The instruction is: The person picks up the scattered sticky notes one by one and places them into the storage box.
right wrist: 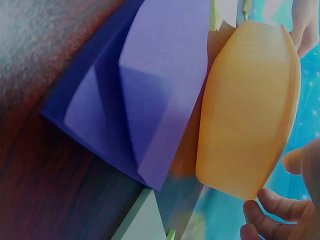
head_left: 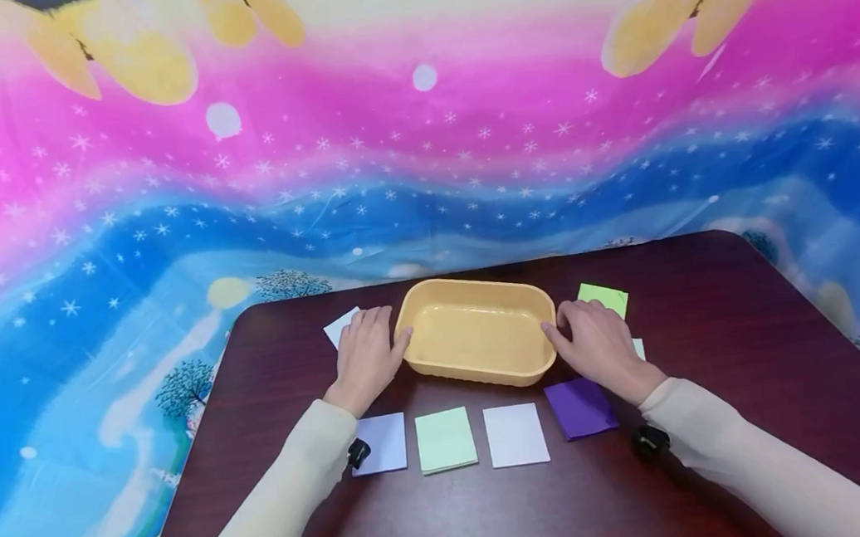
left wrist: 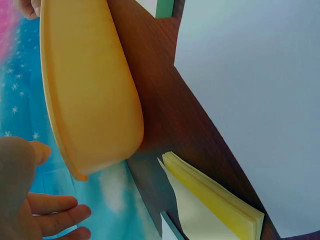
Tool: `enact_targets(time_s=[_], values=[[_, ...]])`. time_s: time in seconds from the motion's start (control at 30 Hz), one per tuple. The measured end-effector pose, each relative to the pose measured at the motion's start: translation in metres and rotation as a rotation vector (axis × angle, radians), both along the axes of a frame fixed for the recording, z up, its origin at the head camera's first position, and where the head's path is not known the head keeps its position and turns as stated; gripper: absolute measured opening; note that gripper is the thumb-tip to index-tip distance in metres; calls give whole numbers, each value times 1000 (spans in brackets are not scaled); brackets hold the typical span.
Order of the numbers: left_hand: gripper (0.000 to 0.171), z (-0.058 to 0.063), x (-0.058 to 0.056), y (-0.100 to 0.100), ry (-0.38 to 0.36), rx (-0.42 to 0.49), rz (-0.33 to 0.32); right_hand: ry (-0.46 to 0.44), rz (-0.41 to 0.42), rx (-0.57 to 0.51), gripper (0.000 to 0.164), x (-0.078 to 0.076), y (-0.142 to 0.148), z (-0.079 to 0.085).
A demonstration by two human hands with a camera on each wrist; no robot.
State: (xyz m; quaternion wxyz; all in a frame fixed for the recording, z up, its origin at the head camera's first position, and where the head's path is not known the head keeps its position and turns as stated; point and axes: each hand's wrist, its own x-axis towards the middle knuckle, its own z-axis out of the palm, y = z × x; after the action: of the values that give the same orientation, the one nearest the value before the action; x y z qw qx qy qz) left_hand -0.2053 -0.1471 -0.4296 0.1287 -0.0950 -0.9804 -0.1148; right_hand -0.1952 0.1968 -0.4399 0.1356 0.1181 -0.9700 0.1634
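Observation:
A yellow plastic basin (head_left: 475,372) sits between the two hands in the head view, its hollow facing up. My left hand (head_left: 364,352) is at its left end, the thumb over the rim. In the left wrist view a narrow gap shows between the spread fingers (left wrist: 60,220) and the basin (left wrist: 92,85). At the basin's other end is my right hand (head_left: 600,344). In the right wrist view its fingertips (right wrist: 265,197) meet the basin's corner (right wrist: 245,115), while the thumb stands just off the rim.
In front of the basin lie pads of sticky notes: lavender (head_left: 386,444), pale green (head_left: 446,440), white (head_left: 517,435) and purple (head_left: 582,408). A white pad (head_left: 340,328) and a lime pad (head_left: 606,296) lie partly behind the hands. A printed cloth (head_left: 424,177) hangs behind the dark table (head_left: 741,322).

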Motion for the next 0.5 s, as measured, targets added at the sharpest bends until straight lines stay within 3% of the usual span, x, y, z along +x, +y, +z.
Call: enact_targets(time_s=[0.33, 0.5], values=[[36, -4, -9, 1, -121, 20, 29, -56, 4, -19, 32, -3, 1, -4], [30, -4, -12, 1, -125, 10, 21, -62, 3, -39, 36, -4, -2, -6]])
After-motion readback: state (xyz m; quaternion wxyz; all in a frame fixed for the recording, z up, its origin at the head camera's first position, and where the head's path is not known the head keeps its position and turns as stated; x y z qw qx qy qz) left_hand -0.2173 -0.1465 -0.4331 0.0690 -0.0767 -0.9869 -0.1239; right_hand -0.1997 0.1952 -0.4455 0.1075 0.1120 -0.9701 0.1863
